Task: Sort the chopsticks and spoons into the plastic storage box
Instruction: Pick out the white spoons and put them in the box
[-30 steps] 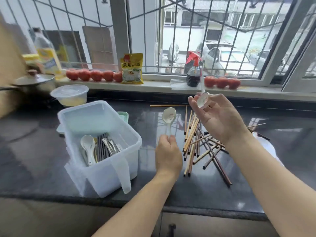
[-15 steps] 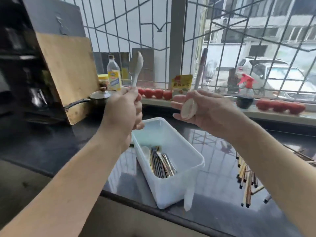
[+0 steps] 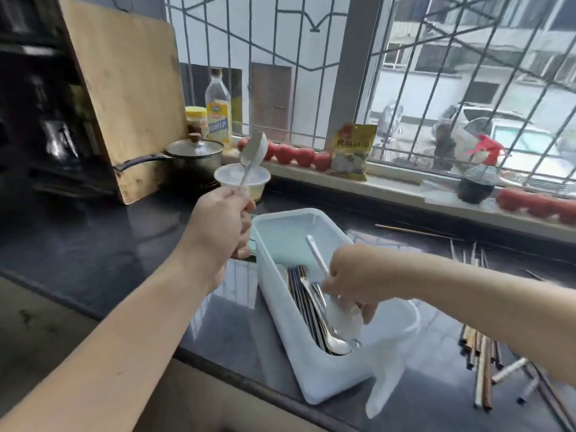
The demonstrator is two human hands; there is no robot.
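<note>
Daylight comes in through the barred window (image 3: 405, 88) at the back and lights the scene evenly and brightly. The dark desk (image 3: 93, 260) is glossy and mirrors the window bars as pale streaks near the storage box (image 3: 311, 381). The back left corner beside the cutting board (image 3: 131, 88) stays dim, almost black. Shadows are soft and faint. The right hand (image 3: 352, 279) and the white spoon (image 3: 343, 316) it holds are smeared by motion blur. The wide lens bends the window bars and stretches both forearms toward the bottom edge. The view outside looks hazy and slightly overexposed.
</note>
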